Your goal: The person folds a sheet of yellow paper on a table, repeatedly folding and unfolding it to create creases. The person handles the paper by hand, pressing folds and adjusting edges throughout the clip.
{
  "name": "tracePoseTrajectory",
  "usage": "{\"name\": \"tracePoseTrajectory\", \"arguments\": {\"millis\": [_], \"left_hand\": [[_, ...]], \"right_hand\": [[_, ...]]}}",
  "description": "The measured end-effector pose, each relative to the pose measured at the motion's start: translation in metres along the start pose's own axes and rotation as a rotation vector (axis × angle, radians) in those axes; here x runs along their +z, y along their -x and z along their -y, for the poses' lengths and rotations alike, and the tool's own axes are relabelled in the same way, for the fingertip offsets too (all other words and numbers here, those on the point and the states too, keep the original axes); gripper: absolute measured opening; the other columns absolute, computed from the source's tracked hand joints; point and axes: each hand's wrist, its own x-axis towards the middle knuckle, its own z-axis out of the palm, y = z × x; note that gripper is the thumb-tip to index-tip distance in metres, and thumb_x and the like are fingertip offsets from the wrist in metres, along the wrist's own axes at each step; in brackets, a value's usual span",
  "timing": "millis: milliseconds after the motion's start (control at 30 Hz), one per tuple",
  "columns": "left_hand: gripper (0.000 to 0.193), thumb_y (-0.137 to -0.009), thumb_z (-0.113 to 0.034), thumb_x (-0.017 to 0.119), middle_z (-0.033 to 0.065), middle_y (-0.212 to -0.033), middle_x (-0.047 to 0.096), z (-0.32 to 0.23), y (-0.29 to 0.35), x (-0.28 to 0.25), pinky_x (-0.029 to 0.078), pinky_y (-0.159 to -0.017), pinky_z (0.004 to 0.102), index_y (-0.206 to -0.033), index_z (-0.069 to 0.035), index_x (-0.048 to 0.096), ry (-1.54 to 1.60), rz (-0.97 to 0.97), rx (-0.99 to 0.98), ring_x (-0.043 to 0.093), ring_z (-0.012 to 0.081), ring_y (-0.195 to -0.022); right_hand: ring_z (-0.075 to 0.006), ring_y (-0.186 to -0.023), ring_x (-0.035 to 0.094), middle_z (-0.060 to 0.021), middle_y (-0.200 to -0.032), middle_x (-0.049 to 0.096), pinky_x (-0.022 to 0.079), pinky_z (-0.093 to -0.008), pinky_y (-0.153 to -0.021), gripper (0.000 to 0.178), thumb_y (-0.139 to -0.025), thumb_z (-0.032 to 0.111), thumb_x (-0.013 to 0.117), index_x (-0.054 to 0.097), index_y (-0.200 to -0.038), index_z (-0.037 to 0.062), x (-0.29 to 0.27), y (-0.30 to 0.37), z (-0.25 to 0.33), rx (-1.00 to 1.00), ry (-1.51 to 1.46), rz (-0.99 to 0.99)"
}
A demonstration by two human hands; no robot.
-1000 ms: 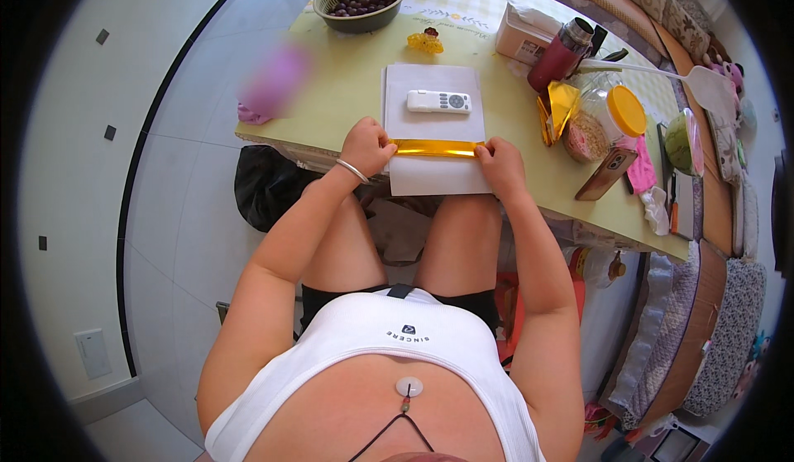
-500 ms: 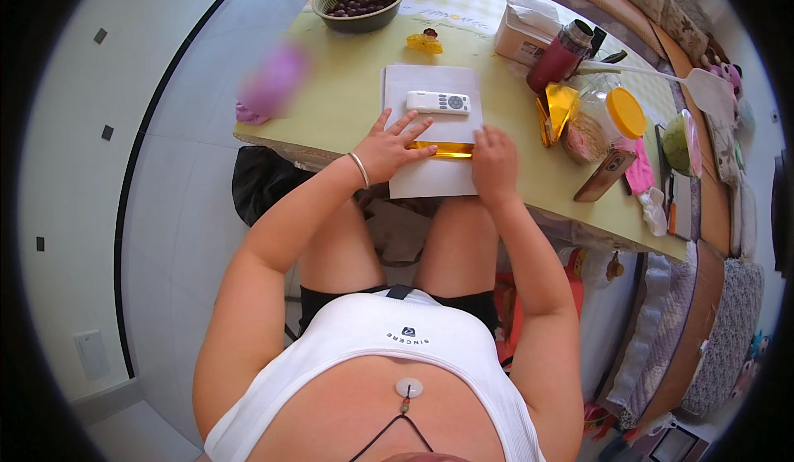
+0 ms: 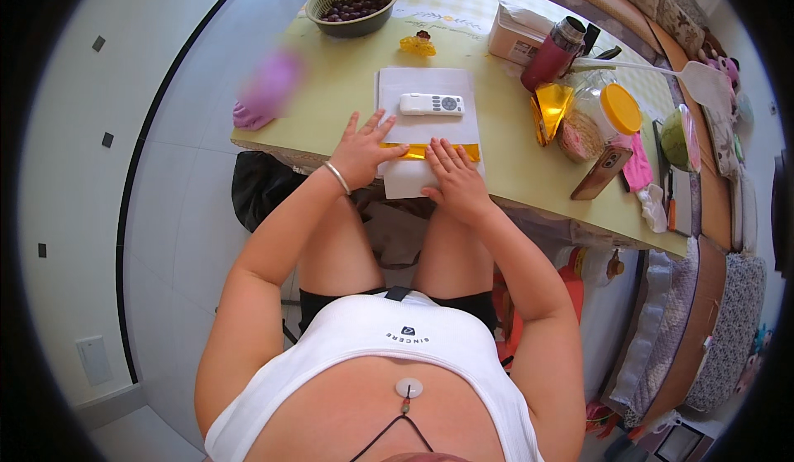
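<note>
A shiny gold strip lies across white paper sheets at the table's near edge. With its fingers spread, my left hand rests at the strip's left end, the thumb lying on the gold. My right hand lies flat over the right part of the strip, fingers stretched out; a bit of gold shows beyond them. Just past the strip, a white remote control sits on the paper. Neither hand grips anything.
Beyond the paper are a yellow hair claw and a basket of dark round fruit. On the right stand a red flask, folded gold sheets, a yellow-lidded jar and a phone. A purple object is at left.
My right hand has moved left from the strip's right end and flattened onto it, fingers extended. My left hand has shifted slightly left, still spread. The whole view has shifted a little.
</note>
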Motion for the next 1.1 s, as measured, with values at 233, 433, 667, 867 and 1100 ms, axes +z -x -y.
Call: {"name": "tracePoseTrajectory", "arguments": {"millis": [233,433,667,867,1100], "left_hand": [[0.081,-0.087,-0.055,0.062,0.0227,-0.158,0.033,-0.053,-0.013,-0.012,0.015,-0.121,0.0546,-0.147,-0.002,0.044,0.244,-0.191,0.015,0.022,0.0373,-0.151],[0.112,-0.085,-0.077,0.048,0.0226,-0.164,0.017,-0.071,-0.017,0.036,0.009,-0.124,0.0467,-0.155,0.005,0.02,0.258,-0.097,-0.056,0.013,0.0349,-0.153],[0.103,-0.086,-0.07,0.056,0.02,-0.165,0.016,-0.053,0.0,0.03,0.011,-0.123,0.0482,-0.157,-0.003,0.024,0.236,-0.058,-0.067,0.014,0.0347,-0.153],[0.098,-0.086,-0.066,0.059,0.0209,-0.164,0.018,-0.039,0.025,0.03,0.011,-0.121,0.0558,-0.158,-0.009,0.026,0.186,-0.044,-0.176,0.014,0.0367,-0.153],[0.069,-0.085,-0.062,0.063,0.0244,-0.157,0.031,-0.031,0.008,0.008,0.011,-0.117,0.0645,-0.136,-0.016,0.06,0.089,-0.141,-0.181,0.02,0.0413,-0.15]], "right_hand": [[-0.0288,-0.151,0.026,-0.0166,-0.16,0.032,0.018,-0.0456,-0.123,0.084,-0.086,0.044,0.067,0.037,-0.151,0.0003,-0.002,0.003,0.003,0.014,0.046,-0.011],[-0.0299,-0.152,0.022,-0.017,-0.161,0.029,0.016,-0.044,-0.124,0.082,-0.087,0.035,0.066,0.032,-0.153,0.0001,-0.001,0.0,-0.005,-0.011,0.034,0.044],[-0.0288,-0.151,0.025,-0.0166,-0.161,0.029,0.019,-0.0429,-0.123,0.081,-0.093,0.048,0.059,0.031,-0.154,0.002,-0.013,0.027,-0.033,0.152,0.013,-0.02],[-0.0311,-0.148,0.029,-0.0141,-0.16,0.033,0.021,-0.0484,-0.121,0.06,-0.097,0.039,0.057,0.046,-0.149,0.0113,-0.028,0.035,-0.051,0.22,-0.077,-0.016],[-0.029,-0.131,0.049,-0.012,-0.132,0.058,0.027,-0.0601,-0.115,0.037,-0.087,0.018,0.061,0.065,-0.122,0.0081,-0.054,0.004,-0.035,-0.065,0.296,-0.21]]}}
